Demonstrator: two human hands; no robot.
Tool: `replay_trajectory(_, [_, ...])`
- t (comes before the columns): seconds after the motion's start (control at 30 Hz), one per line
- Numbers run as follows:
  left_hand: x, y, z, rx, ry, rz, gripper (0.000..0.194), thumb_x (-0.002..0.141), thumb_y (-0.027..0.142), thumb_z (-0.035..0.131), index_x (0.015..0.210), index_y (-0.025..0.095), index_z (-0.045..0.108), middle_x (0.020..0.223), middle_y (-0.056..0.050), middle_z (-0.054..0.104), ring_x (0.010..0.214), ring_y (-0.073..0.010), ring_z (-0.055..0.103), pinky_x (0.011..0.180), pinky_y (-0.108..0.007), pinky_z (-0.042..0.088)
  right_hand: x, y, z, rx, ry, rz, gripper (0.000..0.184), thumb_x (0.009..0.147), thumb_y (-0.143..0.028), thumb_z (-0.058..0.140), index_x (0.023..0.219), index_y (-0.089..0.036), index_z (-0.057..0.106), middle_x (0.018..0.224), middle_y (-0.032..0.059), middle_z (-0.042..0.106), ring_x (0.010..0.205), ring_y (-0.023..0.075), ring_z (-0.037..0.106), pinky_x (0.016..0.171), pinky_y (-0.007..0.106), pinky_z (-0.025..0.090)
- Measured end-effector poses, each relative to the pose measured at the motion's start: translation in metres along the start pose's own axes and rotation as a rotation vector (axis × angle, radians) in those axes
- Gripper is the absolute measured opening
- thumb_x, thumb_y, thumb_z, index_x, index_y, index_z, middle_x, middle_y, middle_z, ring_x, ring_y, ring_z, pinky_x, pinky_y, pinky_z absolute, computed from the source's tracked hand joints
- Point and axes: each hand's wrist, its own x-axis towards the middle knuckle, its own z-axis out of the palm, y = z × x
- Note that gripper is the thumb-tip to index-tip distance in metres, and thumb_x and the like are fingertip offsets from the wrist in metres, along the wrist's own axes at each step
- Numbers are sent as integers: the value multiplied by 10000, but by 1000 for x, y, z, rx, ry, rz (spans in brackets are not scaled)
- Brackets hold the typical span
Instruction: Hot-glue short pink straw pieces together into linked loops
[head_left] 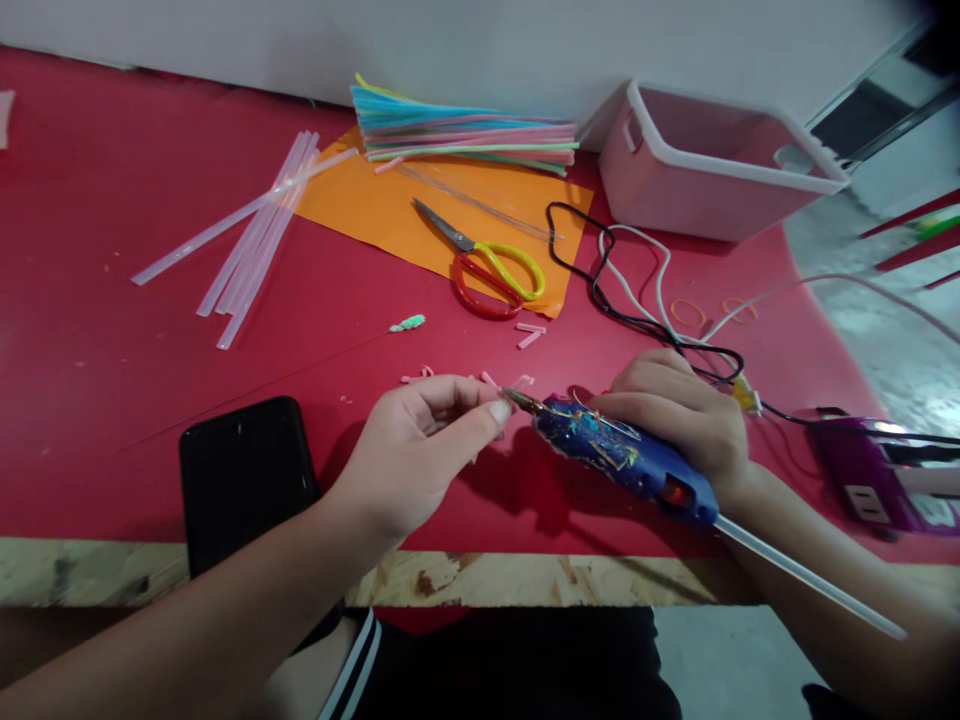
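Observation:
My right hand (675, 415) is wrapped round a blue hot glue gun (626, 450), whose nozzle points left. A clear glue stick (810, 575) juts from its back end. In my left hand (431, 450) the thumb and forefinger pinch a small pink piece of pipe cleaner (490, 380), right at the nozzle tip; most of that piece is hidden by the fingers. Small pink cut pieces (530, 335) lie just beyond the hands. Left of them rests a thin wire with a green fuzzy tip (407, 323).
Scissors (487, 260) with red and yellow handles lie on an orange sheet (337, 205), near bundled pipe cleaners (465, 130). Glue sticks (262, 225) lie left. A pink bin (675, 185), tangled cables (600, 290) and a purple power strip (870, 480) stand right. A phone (247, 480) sits by my left forearm.

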Motion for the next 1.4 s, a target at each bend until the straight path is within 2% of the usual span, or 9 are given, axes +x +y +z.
replay_trajectory(0.17, [0, 1, 0, -14, -7, 15, 113, 780, 164, 767, 690, 156, 698, 601, 69, 640, 478, -4, 441, 434, -146, 291, 1, 1, -1, -17, 22, -6, 194, 1021, -291, 487, 1023, -162, 632, 743, 55, 632, 704, 193, 584, 730, 406, 425])
replay_trajectory(0.43, [0, 0, 1, -1, 4, 28, 105, 765, 146, 757, 681, 152, 695, 610, 62, 648, 481, -5, 448, 432, -150, 288, 4, -2, -2, -100, 64, 13, 156, 1020, -248, 500, 989, -173, 633, 697, 22, 615, 660, 162, 581, 750, 398, 396])
replay_trajectory(0.8, [-2, 1, 0, 14, 37, -4, 133, 786, 190, 771, 685, 153, 694, 614, 54, 640, 502, -10, 466, 454, -135, 316, 0, 2, -6, -60, 118, 32, 127, 993, -244, 543, 962, -185, 651, 712, 35, 639, 631, 169, 589, 731, 407, 396])
replay_trajectory(1.07, [-1, 2, 2, 22, 33, 11, 127, 779, 175, 761, 671, 159, 695, 585, 65, 624, 474, -12, 428, 431, -157, 281, 3, -1, -1, -50, 11, 6, 220, 1027, -309, 459, 1007, -192, 645, 722, 17, 625, 660, 168, 602, 746, 400, 398])
replay_trajectory(1.4, [-1, 1, 1, 23, 41, 4, 112, 755, 192, 777, 686, 159, 695, 598, 60, 619, 482, -27, 420, 467, -191, 297, 1, 1, 0, -68, 45, 26, 161, 986, -259, 507, 995, -192, 654, 701, 13, 611, 650, 171, 592, 753, 399, 388])
